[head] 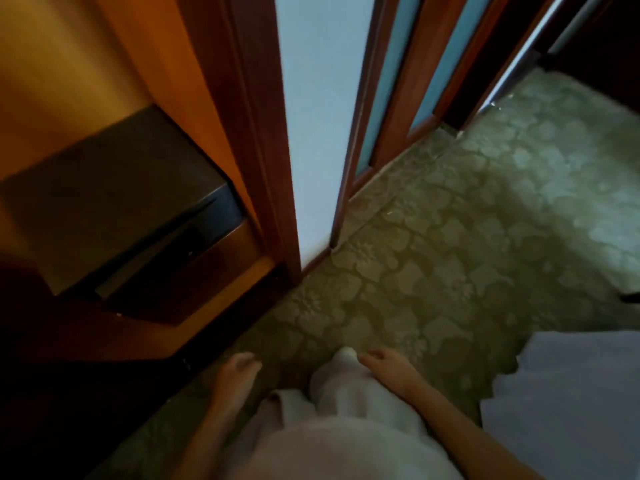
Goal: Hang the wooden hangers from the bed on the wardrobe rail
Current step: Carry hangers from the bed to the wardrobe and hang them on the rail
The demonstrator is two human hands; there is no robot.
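Observation:
No wooden hanger and no wardrobe rail shows in the head view. My left hand [235, 375] hangs low at my side with loosely curled fingers and nothing in it. My right hand [384, 367] hangs on the other side of my body, fingers loosely bent, also holding nothing. The open wardrobe [114, 109] with its orange-brown inside fills the upper left. A corner of the bed's white sheet [568, 403] lies at the lower right. The picture is blurred.
A dark box [114, 206] sits on the wardrobe floor. The wardrobe's red-brown frame [252, 133] stands ahead, with a white wall [318, 126] and a glazed wooden door [412, 81] to its right. Green patterned carpet [467, 244] covers the floor.

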